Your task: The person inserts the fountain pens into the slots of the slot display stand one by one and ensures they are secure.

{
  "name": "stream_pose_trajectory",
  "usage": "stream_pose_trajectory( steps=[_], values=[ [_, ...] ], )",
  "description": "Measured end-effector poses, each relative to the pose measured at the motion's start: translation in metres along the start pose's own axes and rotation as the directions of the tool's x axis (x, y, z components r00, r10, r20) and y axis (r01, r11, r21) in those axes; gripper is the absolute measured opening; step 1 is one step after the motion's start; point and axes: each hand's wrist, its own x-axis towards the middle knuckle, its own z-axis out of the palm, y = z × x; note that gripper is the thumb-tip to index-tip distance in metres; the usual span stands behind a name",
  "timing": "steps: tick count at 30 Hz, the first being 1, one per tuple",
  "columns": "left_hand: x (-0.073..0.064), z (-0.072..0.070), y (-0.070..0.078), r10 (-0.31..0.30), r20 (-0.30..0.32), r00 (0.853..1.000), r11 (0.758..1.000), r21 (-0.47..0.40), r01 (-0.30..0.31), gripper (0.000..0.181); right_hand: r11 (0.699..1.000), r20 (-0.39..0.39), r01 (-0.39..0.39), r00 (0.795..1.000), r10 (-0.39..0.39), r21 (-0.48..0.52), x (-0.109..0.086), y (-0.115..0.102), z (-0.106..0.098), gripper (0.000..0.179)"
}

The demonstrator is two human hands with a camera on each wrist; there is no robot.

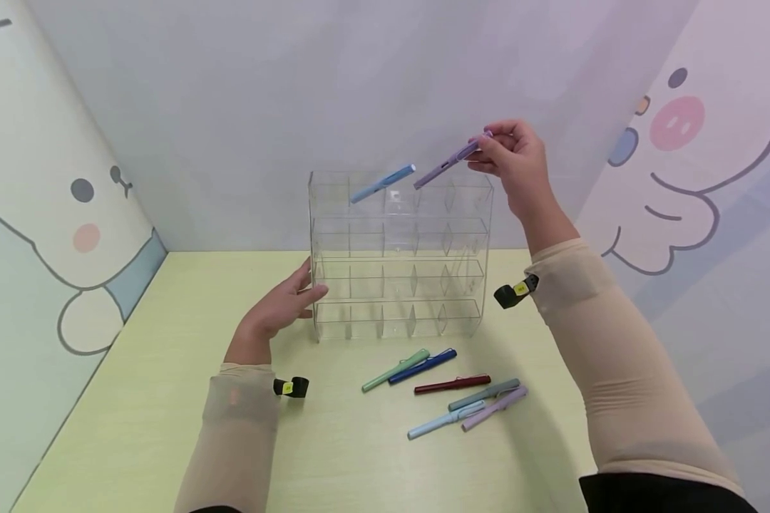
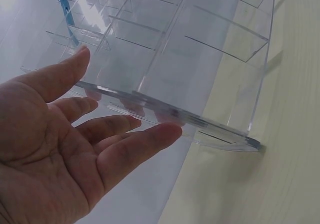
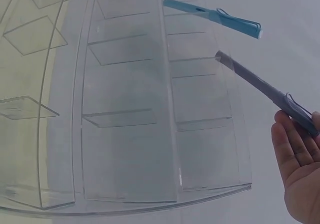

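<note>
A clear acrylic pen rack, divided into rows of small compartments, stands upright on the table. My right hand pinches a purple pen near its clip end, tilted, with its lower tip at the rack's top row. Beside it a light blue pen leans in a top-row compartment, also seen as a blue pen in the right wrist view. My left hand is at the rack's left side, thumb toward the front and fingers along the side panel, fingertips partly behind it in the left wrist view.
In front of the rack lie several pens: a green pen, a dark blue pen, a dark red pen, a grey-green pen, a pale blue pen and a lilac pen. A wall stands behind the table.
</note>
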Motion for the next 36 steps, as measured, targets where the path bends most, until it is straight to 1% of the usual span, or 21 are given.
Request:
stream_pose_trajectory(
  steps=[3, 8, 12, 16, 20, 24, 29, 32, 34, 36],
  values=[
    [0.001, -0.001, -0.001, 0.005, 0.001, 1.000, 1.000, 0.004, -0.005, 0.077, 1.000, 0.009, 0.000, 1.000, 0.000, -0.006, -0.001, 0.003, 0.000, 0.030],
    [0.000, -0.001, -0.002, 0.001, -0.003, 1.000, 1.000, 0.006, -0.001, 0.080, 0.999, 0.025, -0.002, 1.000, 0.003, -0.039, -0.002, 0.010, 0.002, 0.035],
    [0.000, -0.001, -0.002, -0.002, -0.004, 1.000, 1.000, 0.001, 0.002, 0.082, 0.996, 0.039, -0.030, 0.999, 0.033, -0.081, -0.005, 0.015, 0.005, 0.033],
    [0.000, -0.001, -0.002, -0.003, -0.003, 1.000, 1.000, 0.002, 0.003, 0.083, 0.988, 0.051, -0.044, 0.997, 0.052, -0.147, -0.008, 0.019, 0.007, 0.033],
    [0.000, 0.000, -0.002, 0.005, 0.000, 1.000, 1.000, -0.002, -0.005, 0.081, 0.980, 0.056, -0.043, 0.997, 0.054, -0.192, -0.010, 0.023, 0.008, 0.034],
    [0.001, 0.000, -0.002, 0.007, 0.003, 1.000, 1.000, -0.007, -0.007, 0.079, 0.973, 0.065, -0.037, 0.996, 0.053, -0.226, -0.011, 0.024, 0.009, 0.028],
    [0.001, -0.001, -0.001, 0.001, -0.001, 1.000, 1.000, -0.001, -0.001, 0.078, 0.954, 0.076, -0.019, 0.996, 0.043, -0.298, -0.012, 0.025, 0.011, 0.024],
    [0.001, -0.001, -0.001, -0.003, -0.001, 1.000, 1.000, 0.000, 0.003, 0.079, 0.934, 0.083, -0.002, 0.996, 0.034, -0.357, -0.012, 0.027, 0.012, 0.025],
    [0.000, -0.001, -0.001, -0.009, 0.000, 1.000, 1.000, -0.001, 0.009, 0.079, 0.912, 0.085, 0.007, 0.996, 0.030, -0.411, -0.013, 0.027, 0.014, 0.027],
    [0.000, 0.000, -0.001, -0.013, 0.002, 1.000, 1.000, -0.005, 0.013, 0.079, 0.882, 0.084, 0.016, 0.996, 0.027, -0.471, -0.013, 0.028, 0.015, 0.029]
  ],
)
